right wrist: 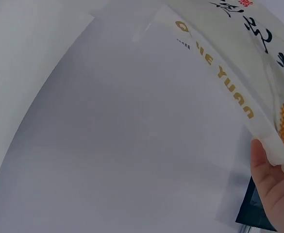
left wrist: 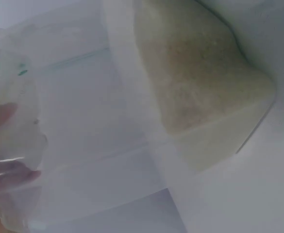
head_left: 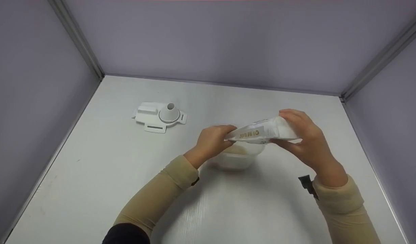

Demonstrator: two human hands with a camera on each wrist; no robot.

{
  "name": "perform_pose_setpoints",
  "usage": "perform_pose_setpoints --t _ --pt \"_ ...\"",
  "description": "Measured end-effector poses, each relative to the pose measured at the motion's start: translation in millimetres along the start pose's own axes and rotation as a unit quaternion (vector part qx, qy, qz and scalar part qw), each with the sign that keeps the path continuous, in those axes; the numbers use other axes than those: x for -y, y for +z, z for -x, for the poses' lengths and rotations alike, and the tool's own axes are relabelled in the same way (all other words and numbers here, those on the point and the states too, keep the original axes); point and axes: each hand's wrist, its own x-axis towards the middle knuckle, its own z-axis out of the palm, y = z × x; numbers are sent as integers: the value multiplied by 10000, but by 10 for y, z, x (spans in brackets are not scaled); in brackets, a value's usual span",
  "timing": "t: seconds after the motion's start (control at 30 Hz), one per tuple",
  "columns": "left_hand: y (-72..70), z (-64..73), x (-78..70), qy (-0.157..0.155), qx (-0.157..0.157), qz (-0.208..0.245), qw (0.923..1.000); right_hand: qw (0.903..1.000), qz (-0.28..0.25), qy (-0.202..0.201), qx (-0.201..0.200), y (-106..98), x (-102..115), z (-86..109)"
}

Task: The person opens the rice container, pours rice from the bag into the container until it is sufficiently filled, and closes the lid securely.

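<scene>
A white plastic bag [head_left: 255, 132] with gold lettering lies tilted above a translucent plastic tub [head_left: 236, 163]. My left hand [head_left: 212, 139] pinches the bag's lower, flattened end over the tub. At the fuller, raised end, my right hand [head_left: 305, 139] grips it between thumb and fingers. Pale, rice-like grains [left wrist: 200, 63] fill part of the tub in the left wrist view, where the bag's clear film covers much of the picture. Dark characters and printed grain ears show on the bag [right wrist: 258, 58] in the right wrist view.
A flat white plastic part [head_left: 148, 117] with a round funnel-like spout [head_left: 170, 113] lies on the white table [head_left: 109, 162], back left of the tub. Grey-lilac panels [head_left: 221, 40] wall in the table at the back and both sides.
</scene>
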Motion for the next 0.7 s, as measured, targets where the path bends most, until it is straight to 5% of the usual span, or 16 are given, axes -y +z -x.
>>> perform_pose_setpoints --t 0.43,0.7 --pt "-12 -7 -14 54 106 -59 9999 9919 997 -309 718 54 119 -105" --pt "-65 62 101 426 -47 917 9949 9932 589 129 993 -42 126 -53"
